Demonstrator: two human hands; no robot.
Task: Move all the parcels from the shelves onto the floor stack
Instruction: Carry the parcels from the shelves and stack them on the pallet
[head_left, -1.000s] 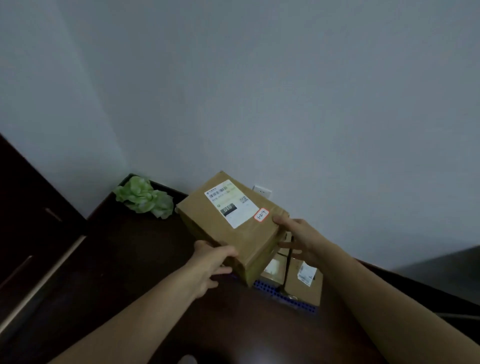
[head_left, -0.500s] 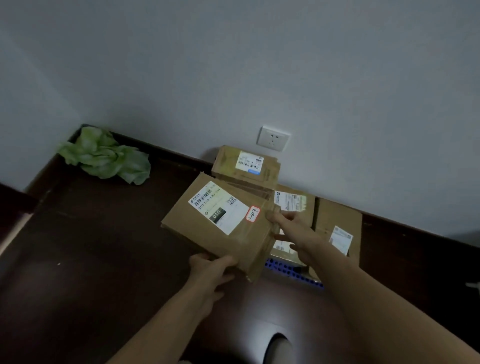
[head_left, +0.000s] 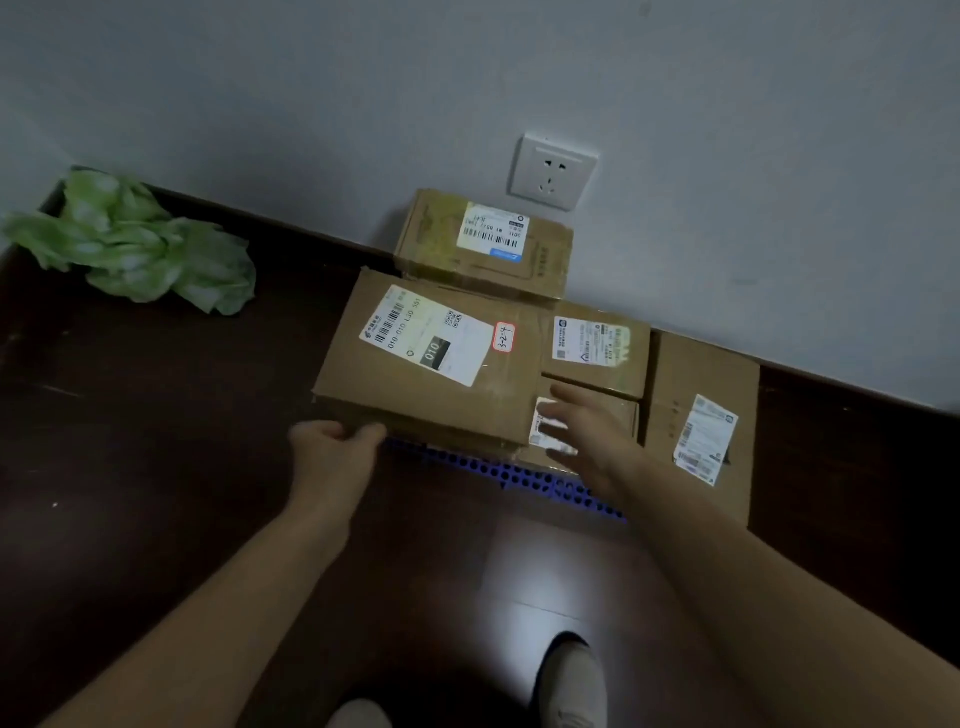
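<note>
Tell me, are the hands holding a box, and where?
The left hand grips the big parcel by its near edge, close to the left corner. The right hand is open, holding nothing.

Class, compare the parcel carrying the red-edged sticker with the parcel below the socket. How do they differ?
The red-sticker parcel looks larger than the socket parcel. It bears a red-edged sticker; the socket parcel's label has a blue strip. The left hand grips the red-sticker parcel; no hand touches the socket parcel. Both are brown cardboard with white labels.
</note>
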